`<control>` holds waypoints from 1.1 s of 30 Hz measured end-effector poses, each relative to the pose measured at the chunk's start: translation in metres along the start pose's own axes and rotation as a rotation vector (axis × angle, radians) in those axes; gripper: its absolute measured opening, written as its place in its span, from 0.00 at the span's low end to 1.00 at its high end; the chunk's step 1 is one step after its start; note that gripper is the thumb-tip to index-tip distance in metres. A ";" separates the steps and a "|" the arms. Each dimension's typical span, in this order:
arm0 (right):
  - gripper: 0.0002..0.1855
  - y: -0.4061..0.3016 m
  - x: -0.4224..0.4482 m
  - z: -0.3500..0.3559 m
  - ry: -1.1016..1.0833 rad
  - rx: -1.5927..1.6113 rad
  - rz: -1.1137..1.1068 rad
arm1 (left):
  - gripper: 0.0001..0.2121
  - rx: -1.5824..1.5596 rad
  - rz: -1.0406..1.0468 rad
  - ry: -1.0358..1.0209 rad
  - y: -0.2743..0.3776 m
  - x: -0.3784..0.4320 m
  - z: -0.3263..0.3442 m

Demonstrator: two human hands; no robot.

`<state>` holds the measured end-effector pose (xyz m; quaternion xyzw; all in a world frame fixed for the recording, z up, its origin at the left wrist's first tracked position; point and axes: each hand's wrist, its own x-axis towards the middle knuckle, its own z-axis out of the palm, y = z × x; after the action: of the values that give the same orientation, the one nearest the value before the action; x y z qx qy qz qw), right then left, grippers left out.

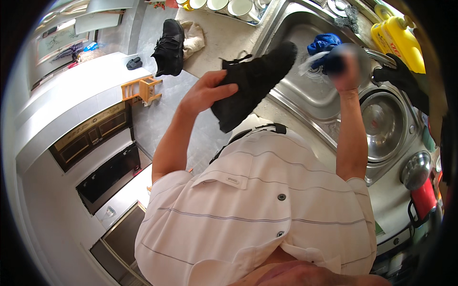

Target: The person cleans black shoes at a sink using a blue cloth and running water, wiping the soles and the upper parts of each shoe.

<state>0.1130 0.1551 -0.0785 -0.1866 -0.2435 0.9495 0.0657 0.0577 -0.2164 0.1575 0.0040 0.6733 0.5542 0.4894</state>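
Observation:
My left hand (209,91) grips a black lace-up shoe (256,84) by its heel end, with the toe reaching over the near left edge of the stainless steel sink (304,103). Over the sink's far right side is my right hand (347,69), partly blurred, next to a dark blurred shape; whether it holds anything is not clear. A blue cloth (323,44) lies beside it above the drain, with a whitish streak across it. Another black shoe (170,48) rests against a cream cloth (193,39) at the counter's left end.
A tray of white mugs (239,7) stands at the top. Steel wool (347,18), a yellow pump bottle (397,43) and a faucet (381,57) border the sink. A round basin (383,125) adjoins it, with a metal bowl (417,169) to the right. A wooden stool (146,89) stands beyond.

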 end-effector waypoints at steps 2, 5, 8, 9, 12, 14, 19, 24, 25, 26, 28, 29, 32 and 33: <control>0.18 -0.007 0.003 -0.009 -0.007 0.101 0.085 | 0.12 0.236 0.021 0.059 -0.004 -0.012 -0.009; 0.16 -0.004 0.001 -0.012 -0.078 -0.042 0.010 | 0.16 0.756 0.038 0.169 0.004 -0.026 -0.003; 0.17 -0.002 -0.005 -0.005 -0.101 -0.200 -0.081 | 0.18 1.132 0.127 0.234 0.005 -0.029 0.001; 0.18 -0.001 -0.005 -0.004 -0.107 -0.221 -0.087 | 0.18 1.151 0.156 0.273 -0.001 -0.029 -0.004; 0.20 -0.002 -0.010 0.008 -0.084 -0.412 -0.128 | 0.16 1.203 0.175 0.394 -0.034 -0.035 -0.032; 0.20 0.000 -0.011 0.011 -0.063 -0.527 -0.187 | 0.16 1.210 0.193 0.482 -0.053 -0.035 -0.047; 0.19 0.003 -0.004 0.009 0.061 -0.678 -0.215 | 0.15 1.322 0.354 0.620 -0.084 -0.022 -0.076; 0.20 -0.009 -0.011 0.052 0.340 -0.566 0.027 | 0.12 1.453 0.427 0.676 -0.114 -0.011 -0.100; 0.20 -0.007 -0.007 0.044 0.340 -0.594 -0.008 | 0.12 1.465 0.430 0.679 -0.118 -0.008 -0.106; 0.20 -0.006 -0.002 0.035 0.330 -0.623 -0.043 | 0.12 1.477 0.433 0.682 -0.123 -0.005 -0.111; 0.21 -0.005 0.005 0.016 0.319 -0.688 -0.105 | 0.12 1.513 0.431 0.679 -0.132 0.001 -0.116; 0.21 -0.007 0.006 0.009 0.331 -0.711 -0.120 | 0.11 1.541 0.430 0.677 -0.135 0.003 -0.117; 0.24 -0.016 0.006 0.009 0.353 -0.724 -0.081 | 0.10 1.563 0.427 0.688 -0.149 0.005 -0.118; 0.24 -0.019 0.003 0.020 0.354 -0.687 -0.043 | 0.10 1.560 0.423 0.696 -0.154 0.005 -0.118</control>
<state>0.1032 0.1638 -0.0538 -0.3538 -0.5360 0.7641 0.0602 0.0592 -0.3611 0.0280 0.2928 0.9561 -0.0149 0.0010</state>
